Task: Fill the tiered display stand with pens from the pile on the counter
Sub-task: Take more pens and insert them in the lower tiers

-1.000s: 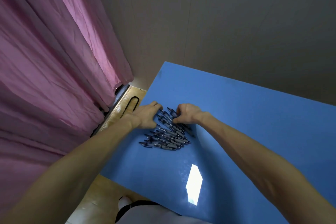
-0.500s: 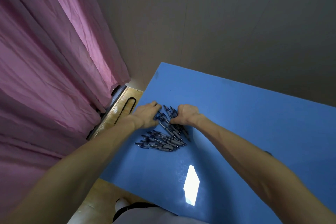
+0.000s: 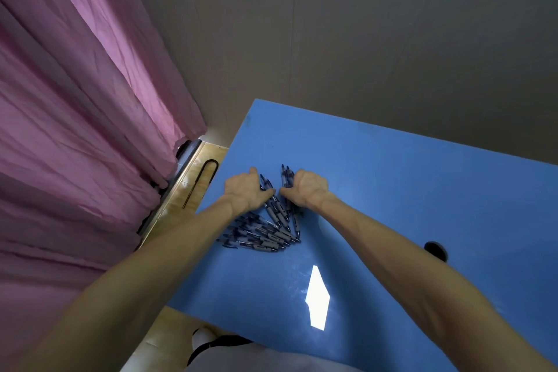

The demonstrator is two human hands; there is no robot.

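A pile of dark blue pens (image 3: 262, 232) with grey grips lies fanned out on the blue counter (image 3: 377, 190), near its left edge. My left hand (image 3: 246, 189) sits on the far left part of the pile, fingers curled round a few pens. My right hand (image 3: 308, 186) is just to its right, fingers curled round a small bundle of pens whose ends stick out beyond the knuckles. The two thumbs nearly touch. No display stand is in view.
A pink curtain (image 3: 75, 130) hangs along the left. Wooden floor (image 3: 193, 190) with a black metal loop (image 3: 200, 183) shows beside the counter's left edge. A grey wall (image 3: 362, 39) stands behind. A dark round hole (image 3: 434, 249) sits in the counter at the right.
Both hands have drawn closer together over the far end of the pile. The pens under them have been gathered into tighter bundles, and the pile looks more fanned.
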